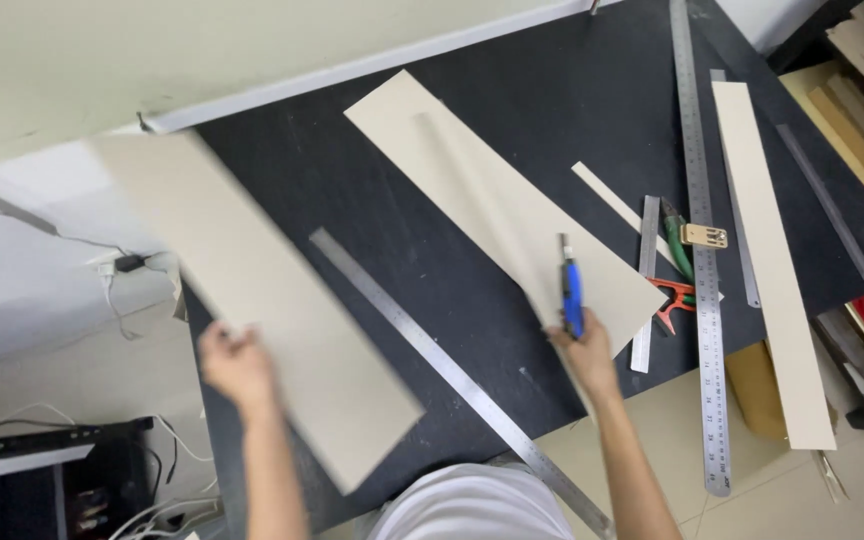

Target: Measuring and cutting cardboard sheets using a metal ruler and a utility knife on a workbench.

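The black work mat (352, 200) spreads matte and faintly scuffed under everything. On it I count four pale, flat cardboard pieces: the broad blurred sheet (252, 290) at the mat's left edge that my left hand (237, 365) pinches by its near edge, a second wide sheet (497, 210) in the middle, a long strip (772, 260) at right, and a thin sliver (617, 205). Four steel rulers gleam: one long diagonal ruler (452, 375) between my arms, a tall one (700, 250), and two shorter ones (645, 285) (742, 235). My right hand (582, 350) is closed around one blue utility knife (572, 290), its blade over the middle sheet.
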